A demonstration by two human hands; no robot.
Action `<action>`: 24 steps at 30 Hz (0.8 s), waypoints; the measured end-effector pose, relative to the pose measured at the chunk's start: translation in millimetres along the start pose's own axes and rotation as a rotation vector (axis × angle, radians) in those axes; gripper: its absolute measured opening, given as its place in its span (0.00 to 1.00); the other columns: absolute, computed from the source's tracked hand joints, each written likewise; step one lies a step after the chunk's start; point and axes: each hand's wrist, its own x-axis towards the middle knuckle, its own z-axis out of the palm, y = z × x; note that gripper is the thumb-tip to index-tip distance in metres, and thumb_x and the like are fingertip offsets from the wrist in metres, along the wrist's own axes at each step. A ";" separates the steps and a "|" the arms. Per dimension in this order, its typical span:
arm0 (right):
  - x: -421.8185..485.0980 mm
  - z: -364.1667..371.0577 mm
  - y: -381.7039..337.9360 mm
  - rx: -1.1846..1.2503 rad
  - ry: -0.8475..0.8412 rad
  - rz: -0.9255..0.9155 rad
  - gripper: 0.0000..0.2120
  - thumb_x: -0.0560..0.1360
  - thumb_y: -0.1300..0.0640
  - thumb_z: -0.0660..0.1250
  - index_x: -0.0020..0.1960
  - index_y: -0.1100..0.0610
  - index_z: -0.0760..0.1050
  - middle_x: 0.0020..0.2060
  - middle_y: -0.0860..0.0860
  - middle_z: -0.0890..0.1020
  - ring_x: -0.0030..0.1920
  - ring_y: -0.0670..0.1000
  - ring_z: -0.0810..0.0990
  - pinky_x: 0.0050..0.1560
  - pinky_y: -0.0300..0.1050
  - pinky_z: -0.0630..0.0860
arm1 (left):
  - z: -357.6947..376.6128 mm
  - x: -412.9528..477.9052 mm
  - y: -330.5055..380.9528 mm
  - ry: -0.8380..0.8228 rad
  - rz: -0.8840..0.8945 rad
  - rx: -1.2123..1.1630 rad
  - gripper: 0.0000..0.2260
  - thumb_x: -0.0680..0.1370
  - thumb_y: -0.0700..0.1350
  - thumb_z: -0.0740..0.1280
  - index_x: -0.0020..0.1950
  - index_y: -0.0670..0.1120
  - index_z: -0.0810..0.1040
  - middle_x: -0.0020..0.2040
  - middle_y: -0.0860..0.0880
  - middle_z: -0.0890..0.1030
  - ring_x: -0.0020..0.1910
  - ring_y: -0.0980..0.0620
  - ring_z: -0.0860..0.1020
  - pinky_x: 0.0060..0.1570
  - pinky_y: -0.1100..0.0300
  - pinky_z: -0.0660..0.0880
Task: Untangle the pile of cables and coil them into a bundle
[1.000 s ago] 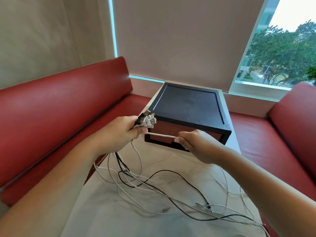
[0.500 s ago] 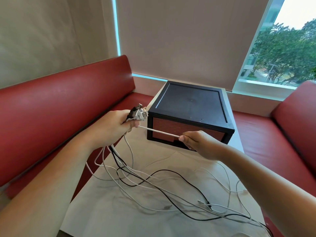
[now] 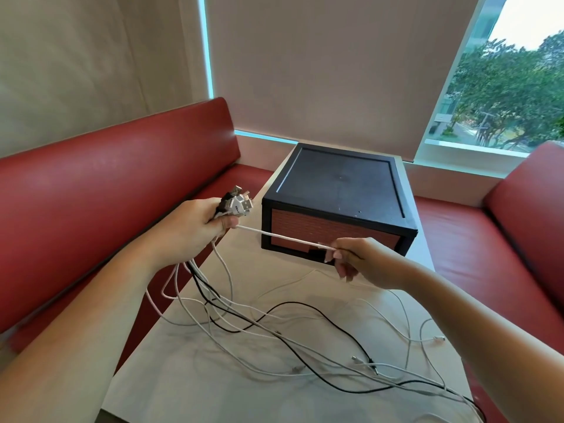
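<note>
My left hand (image 3: 195, 230) grips a bunch of cable plugs (image 3: 236, 203), white and black USB ends sticking out past the fingers. A white cable (image 3: 283, 237) runs taut from that hand to my right hand (image 3: 363, 259), which pinches it between thumb and fingers. From the left hand several white and black cables (image 3: 274, 328) hang down and spread loosely over the white table (image 3: 183, 386), crossing each other. Their small far-end connectors (image 3: 366, 361) lie toward the right front of the table.
A black box with a brick-patterned front (image 3: 335, 206) stands at the far end of the table, just behind my hands. Red bench seats (image 3: 91, 190) run along the left and the right side (image 3: 525, 227). A window with a blind is behind.
My hands have moved apart: the left hand drew left with the plugs, the right hand slid right along the white cable, so a longer stretch is taut between them.
</note>
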 end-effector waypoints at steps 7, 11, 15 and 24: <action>-4.4 0.2 5.2 -0.149 0.072 0.059 0.16 0.82 0.52 0.57 0.38 0.53 0.74 0.25 0.47 0.81 0.28 0.44 0.77 0.39 0.36 0.73 | 0.2 -2.3 4.5 0.013 -0.024 -0.006 0.11 0.81 0.48 0.65 0.42 0.43 0.76 0.29 0.53 0.75 0.25 0.60 0.68 0.31 0.65 0.64; -10.1 -5.3 16.5 -0.178 0.064 0.110 0.14 0.82 0.55 0.56 0.41 0.50 0.74 0.29 0.47 0.82 0.30 0.44 0.79 0.41 0.40 0.76 | 0.9 -8.1 23.1 0.041 -0.016 -0.190 0.08 0.81 0.45 0.63 0.51 0.44 0.81 0.41 0.50 0.83 0.34 0.58 0.79 0.39 0.47 0.71; -24.2 -10.9 55.1 -0.384 -0.041 0.300 0.12 0.81 0.61 0.55 0.42 0.48 0.64 0.38 0.49 0.83 0.34 0.48 0.80 0.38 0.42 0.77 | -9.8 -5.7 20.1 0.179 -0.036 -0.345 0.11 0.83 0.44 0.60 0.46 0.42 0.78 0.24 0.59 0.73 0.25 0.44 0.66 0.30 0.48 0.69; -20.2 2.3 36.6 -0.829 -0.284 0.461 0.37 0.75 0.31 0.49 0.69 0.57 0.67 0.65 0.54 0.73 0.65 0.56 0.71 0.65 0.48 0.69 | -24.6 -2.8 28.9 0.192 0.082 -0.685 0.16 0.78 0.52 0.60 0.35 0.49 0.58 0.27 0.52 0.58 0.25 0.56 0.53 0.24 0.61 0.51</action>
